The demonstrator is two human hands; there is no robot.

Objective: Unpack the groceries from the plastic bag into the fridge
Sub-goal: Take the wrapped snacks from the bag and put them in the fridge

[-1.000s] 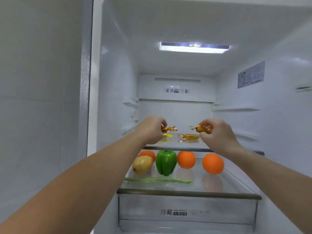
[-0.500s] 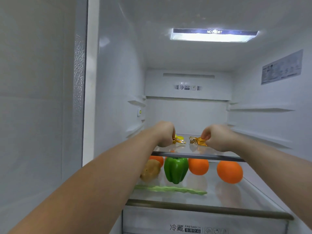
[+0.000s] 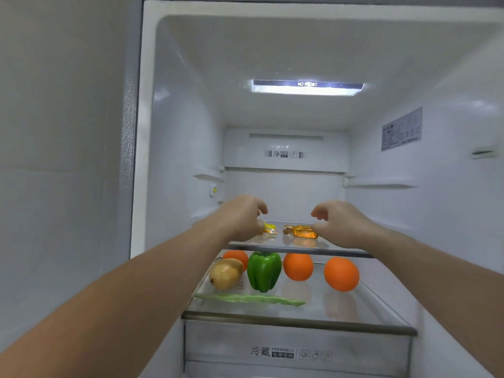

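- Nearest, on the lower glass shelf (image 3: 381,309), a long green bean (image 3: 249,298), a green bell pepper (image 3: 264,271), and three oranges are sitting.
- Above, on the upper glass shelf (image 3: 335,249), a gold foil-wrapped sweet (image 3: 301,231) is lying crosswise, just left of the right hand (image 3: 339,223).
- Right hand is hovering, fingers loosely curled, holding nothing.
- Left hand (image 3: 242,215) is resting beside a smaller yellow wrapped sweet (image 3: 269,230); whether it is pinching it, I cannot tell.

Both hands over candies (image 3: 301,231) on fridge shelf (image 3: 297,248)
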